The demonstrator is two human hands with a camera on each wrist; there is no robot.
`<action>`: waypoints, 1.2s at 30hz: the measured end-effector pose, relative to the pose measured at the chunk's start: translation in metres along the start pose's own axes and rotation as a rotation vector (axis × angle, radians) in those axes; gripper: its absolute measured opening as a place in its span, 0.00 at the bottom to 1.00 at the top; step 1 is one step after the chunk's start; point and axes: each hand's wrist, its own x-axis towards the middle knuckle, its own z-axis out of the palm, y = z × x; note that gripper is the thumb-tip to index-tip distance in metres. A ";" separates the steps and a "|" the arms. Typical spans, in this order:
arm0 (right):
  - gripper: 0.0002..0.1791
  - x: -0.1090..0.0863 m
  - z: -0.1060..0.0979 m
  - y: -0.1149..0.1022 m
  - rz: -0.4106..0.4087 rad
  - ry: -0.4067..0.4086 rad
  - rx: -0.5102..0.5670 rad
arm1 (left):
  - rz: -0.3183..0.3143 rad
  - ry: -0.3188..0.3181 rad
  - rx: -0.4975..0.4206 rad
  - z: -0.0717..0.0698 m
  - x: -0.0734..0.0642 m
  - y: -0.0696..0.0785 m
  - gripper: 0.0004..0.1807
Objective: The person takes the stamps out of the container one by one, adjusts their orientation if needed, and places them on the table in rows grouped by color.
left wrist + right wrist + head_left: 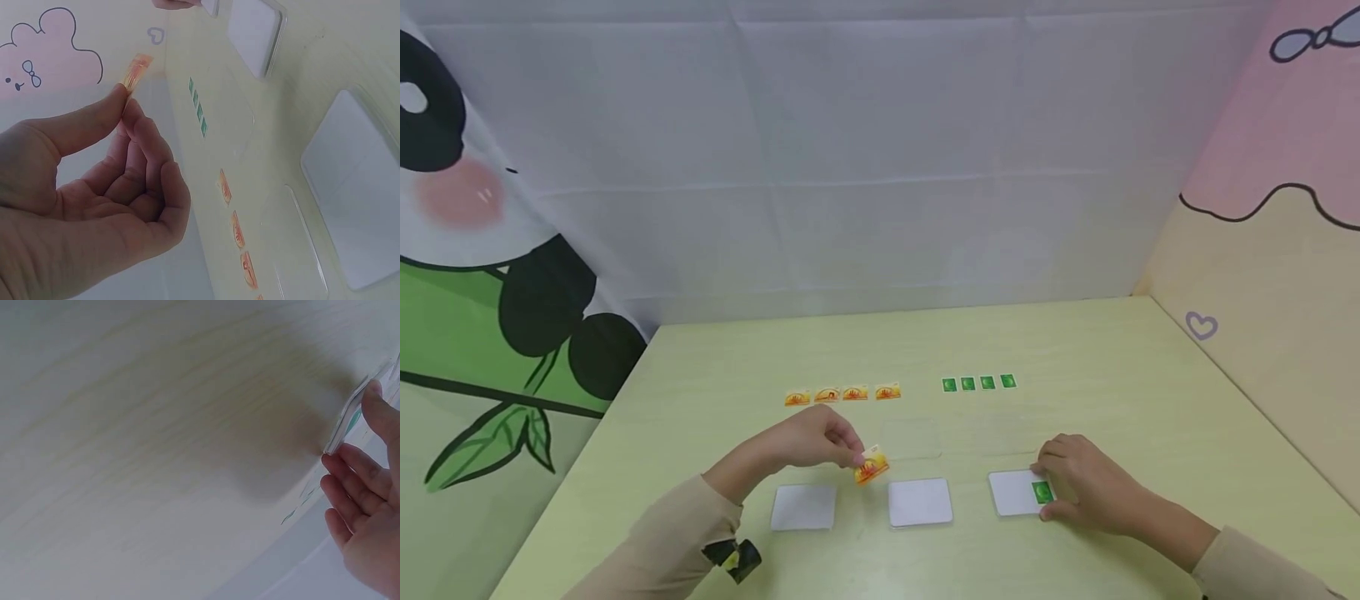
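Note:
My left hand [816, 440] pinches a small orange-and-yellow sticker [871, 465] between thumb and fingertips, raised above the table. In the left wrist view the sticker [135, 72] stands edge-up from the fingertips. My right hand [1093, 487] grips the right end of a flat white rectangular case [1011, 492], thumb on the near side and fingers on the far side. On that end of the case lies a green sticker [1042, 492], beside the hand. Two more white cases, one on the left [803, 507] and one in the middle [920, 502], lie on the table.
Behind the hands lie a row of several orange stickers [854, 392] and a row of several green stickers [987, 382]. Faint clear rectangular pieces [912, 439] lie between the rows and cases. A white cloth [880, 167] hangs behind the pale table [1075, 342].

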 end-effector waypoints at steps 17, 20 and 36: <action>0.25 0.002 -0.001 0.001 -0.005 -0.009 -0.023 | -0.024 0.027 0.001 -0.011 -0.012 -0.018 0.09; 0.25 0.002 0.000 0.001 -0.009 -0.011 -0.025 | -0.027 0.034 0.005 -0.014 -0.015 -0.024 0.09; 0.25 0.003 0.000 0.002 -0.022 -0.009 -0.026 | -0.024 0.054 0.010 -0.032 -0.018 -0.037 0.10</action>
